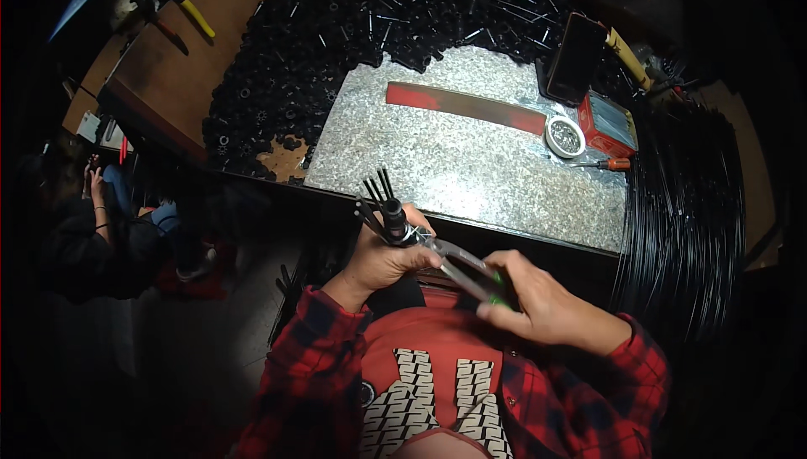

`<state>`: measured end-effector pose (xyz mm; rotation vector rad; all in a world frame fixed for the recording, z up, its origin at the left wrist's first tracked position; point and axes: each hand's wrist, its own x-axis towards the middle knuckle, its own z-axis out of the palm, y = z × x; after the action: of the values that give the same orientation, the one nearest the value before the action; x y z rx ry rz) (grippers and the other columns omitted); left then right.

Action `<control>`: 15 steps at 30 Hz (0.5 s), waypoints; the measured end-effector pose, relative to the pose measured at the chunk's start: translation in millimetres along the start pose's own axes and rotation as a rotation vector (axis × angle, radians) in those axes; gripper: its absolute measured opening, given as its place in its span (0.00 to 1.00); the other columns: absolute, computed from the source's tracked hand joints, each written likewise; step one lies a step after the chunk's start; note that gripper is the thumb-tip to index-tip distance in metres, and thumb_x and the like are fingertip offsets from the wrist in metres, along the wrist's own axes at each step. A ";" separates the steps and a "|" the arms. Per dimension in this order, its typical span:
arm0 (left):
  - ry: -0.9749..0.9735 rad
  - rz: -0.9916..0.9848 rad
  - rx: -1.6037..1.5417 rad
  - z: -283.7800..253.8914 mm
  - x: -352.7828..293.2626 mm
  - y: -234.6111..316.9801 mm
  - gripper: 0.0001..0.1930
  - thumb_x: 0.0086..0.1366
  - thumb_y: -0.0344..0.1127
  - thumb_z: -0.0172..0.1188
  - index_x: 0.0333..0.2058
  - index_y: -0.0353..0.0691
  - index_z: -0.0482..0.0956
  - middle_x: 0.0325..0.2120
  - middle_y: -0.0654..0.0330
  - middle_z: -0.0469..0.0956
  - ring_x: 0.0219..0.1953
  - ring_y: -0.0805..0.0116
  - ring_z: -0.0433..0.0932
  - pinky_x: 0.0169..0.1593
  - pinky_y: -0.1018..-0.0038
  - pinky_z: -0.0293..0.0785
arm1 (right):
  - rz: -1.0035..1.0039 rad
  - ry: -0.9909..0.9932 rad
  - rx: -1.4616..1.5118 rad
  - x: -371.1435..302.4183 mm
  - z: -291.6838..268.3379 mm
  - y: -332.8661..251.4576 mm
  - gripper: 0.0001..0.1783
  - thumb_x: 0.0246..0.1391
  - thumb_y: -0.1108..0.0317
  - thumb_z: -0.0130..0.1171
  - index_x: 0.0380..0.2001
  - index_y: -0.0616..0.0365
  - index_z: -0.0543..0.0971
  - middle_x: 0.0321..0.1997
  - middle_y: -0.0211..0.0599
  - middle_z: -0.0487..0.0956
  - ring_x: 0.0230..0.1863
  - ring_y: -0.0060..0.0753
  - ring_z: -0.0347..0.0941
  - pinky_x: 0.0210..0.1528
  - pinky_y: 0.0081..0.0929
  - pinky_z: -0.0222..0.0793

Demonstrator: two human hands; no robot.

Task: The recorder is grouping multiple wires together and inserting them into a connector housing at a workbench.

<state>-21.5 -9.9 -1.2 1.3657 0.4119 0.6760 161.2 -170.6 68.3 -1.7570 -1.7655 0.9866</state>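
My left hand (pixel 378 264) is closed around a black hub with rods (pixel 392 212), which looks like part of an umbrella frame. Several short dark rod ends stick up beside its round top. In my right hand (pixel 542 298) is a pair of pliers (pixel 461 266) with green on the handles. The jaws reach the hub beside my left thumb, where thin, bright wire-like bits show. Blur hides whether the jaws grip anything. Both hands are in front of my body, just short of the table's near edge.
A speckled stone slab (pixel 504 182) carries a red-and-brown strip (pixel 466 108), a white bowl (pixel 565 137) of small metal bits, a red box (pixel 605 127) and a screwdriver (pixel 618 164). Black parts (pixel 286 64) heap behind. Long black rods (pixel 681 224) hang at right; another person (pixel 101 224) sits left.
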 end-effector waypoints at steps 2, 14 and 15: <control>0.041 0.059 0.042 -2.7 -0.1 -3.2 0.29 0.37 0.52 0.76 0.31 0.36 0.76 0.25 0.67 0.73 0.28 0.80 0.70 0.32 0.82 0.66 | -0.330 0.427 -0.433 10.5 9.1 9.7 0.13 0.60 0.64 0.51 0.39 0.64 0.68 0.28 0.41 0.75 0.27 0.35 0.75 0.30 0.33 0.70; -0.010 0.013 -0.010 -8.6 2.9 1.5 0.34 0.29 0.56 0.76 0.31 0.36 0.77 0.25 0.67 0.73 0.27 0.80 0.70 0.32 0.84 0.66 | -0.112 0.161 -0.022 -1.6 6.7 -1.3 0.26 0.47 0.63 0.66 0.43 0.65 0.66 0.28 0.45 0.73 0.29 0.43 0.75 0.30 0.32 0.70; 0.037 0.011 0.008 -9.2 1.4 1.0 0.33 0.29 0.55 0.76 0.31 0.36 0.77 0.24 0.68 0.72 0.27 0.80 0.69 0.32 0.84 0.65 | -0.312 0.295 -0.253 3.1 8.2 6.0 0.24 0.49 0.65 0.63 0.44 0.68 0.67 0.34 0.48 0.74 0.33 0.50 0.74 0.34 0.34 0.70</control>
<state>-26.5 -1.9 -1.7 1.3660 0.4374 0.7099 158.7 -169.3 58.1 -1.6009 -1.9504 0.3693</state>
